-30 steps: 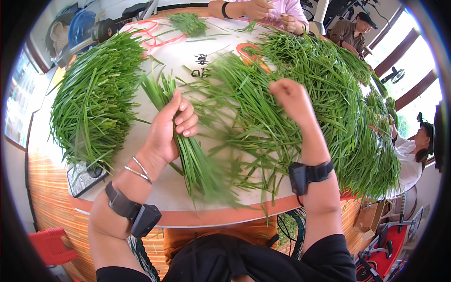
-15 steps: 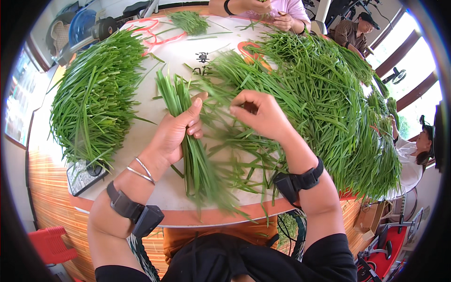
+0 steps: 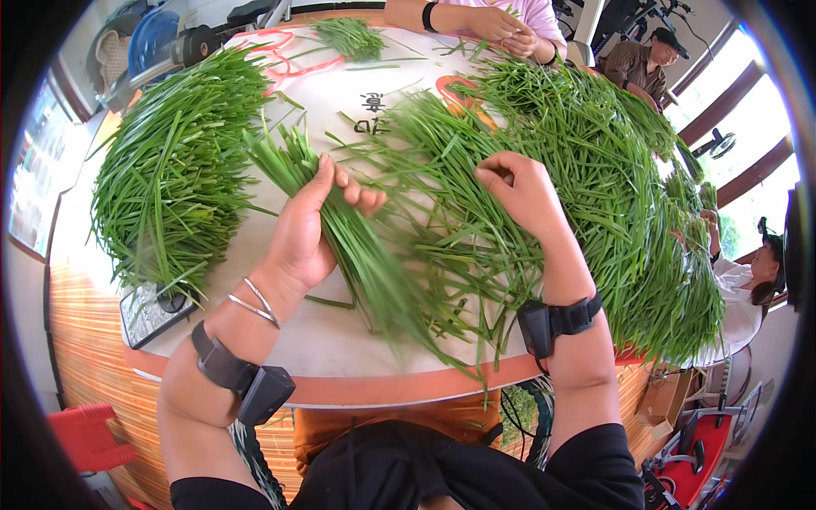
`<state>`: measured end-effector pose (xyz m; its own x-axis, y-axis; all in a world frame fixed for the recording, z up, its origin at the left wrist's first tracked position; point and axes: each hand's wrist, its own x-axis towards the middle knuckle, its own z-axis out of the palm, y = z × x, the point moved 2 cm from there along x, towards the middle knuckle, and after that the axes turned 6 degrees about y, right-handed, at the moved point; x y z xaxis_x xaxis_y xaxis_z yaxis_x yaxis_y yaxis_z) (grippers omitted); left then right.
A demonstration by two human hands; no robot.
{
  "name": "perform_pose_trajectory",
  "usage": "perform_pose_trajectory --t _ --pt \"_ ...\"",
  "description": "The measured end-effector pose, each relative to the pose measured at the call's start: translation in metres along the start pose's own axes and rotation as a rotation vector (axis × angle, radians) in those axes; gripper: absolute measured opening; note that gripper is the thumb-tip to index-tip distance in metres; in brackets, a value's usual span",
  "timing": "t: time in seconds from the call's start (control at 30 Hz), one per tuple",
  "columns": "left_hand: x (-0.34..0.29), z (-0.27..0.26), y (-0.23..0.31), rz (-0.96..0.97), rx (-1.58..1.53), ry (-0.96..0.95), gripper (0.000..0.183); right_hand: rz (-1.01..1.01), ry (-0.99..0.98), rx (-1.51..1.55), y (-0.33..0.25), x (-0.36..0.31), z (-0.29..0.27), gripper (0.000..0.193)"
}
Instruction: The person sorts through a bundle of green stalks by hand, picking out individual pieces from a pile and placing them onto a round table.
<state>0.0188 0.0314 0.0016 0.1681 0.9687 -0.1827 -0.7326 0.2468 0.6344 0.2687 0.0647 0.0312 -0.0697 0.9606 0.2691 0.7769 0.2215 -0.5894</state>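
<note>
My left hand (image 3: pixel 308 225) is wrapped round a bunch of garlic chives (image 3: pixel 361 255), held at a slant over the white table (image 3: pixel 280 348). Its cut ends point to the far left, while the leafy tips trail toward me, blurred by motion. To the right, my right hand (image 3: pixel 529 200) is closed, thumb pressed against curled fingers, just over loose chives (image 3: pixel 455 161). Whether anything is pinched there is hidden. A large heap of chives (image 3: pixel 595 178) covers the table's right side. On the left lies another thick stack of chives (image 3: pixel 174 161).
Red ties (image 3: pixel 316 66) and a small chive bundle (image 3: pixel 350 39) lie at the far side. A co-worker's hands (image 3: pixel 510 38) work there; two more people are at the right. A flat black-edged object (image 3: pixel 149 320) sits at the near left by the table's edge (image 3: pixel 357 393).
The bunch in my left hand has tilted, its cut ends swinging left and its tips right. My right hand has moved right, away from the bunch and over the loose chives.
</note>
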Motion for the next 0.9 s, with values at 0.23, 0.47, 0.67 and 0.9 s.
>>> perform_pose_trajectory --t 0.23,0.47,0.67,0.9 --pt "-0.001 0.000 0.000 -0.102 0.155 -0.060 0.024 -0.137 0.063 -0.386 0.002 0.002 0.020 0.027" --pt "-0.002 -0.001 -0.001 -0.128 0.166 -0.053 0.022 0.016 0.098 0.292 0.014 0.009 -0.002 0.023" --pt "-0.001 -0.001 -0.003 -0.152 0.135 -0.077 0.021 0.006 0.124 -0.122 0.043 0.007 -0.021 0.021" --pt "-0.001 -0.002 -0.004 -0.159 0.154 -0.049 0.019 0.044 0.310 -0.173 0.012 0.008 -0.013 0.022"
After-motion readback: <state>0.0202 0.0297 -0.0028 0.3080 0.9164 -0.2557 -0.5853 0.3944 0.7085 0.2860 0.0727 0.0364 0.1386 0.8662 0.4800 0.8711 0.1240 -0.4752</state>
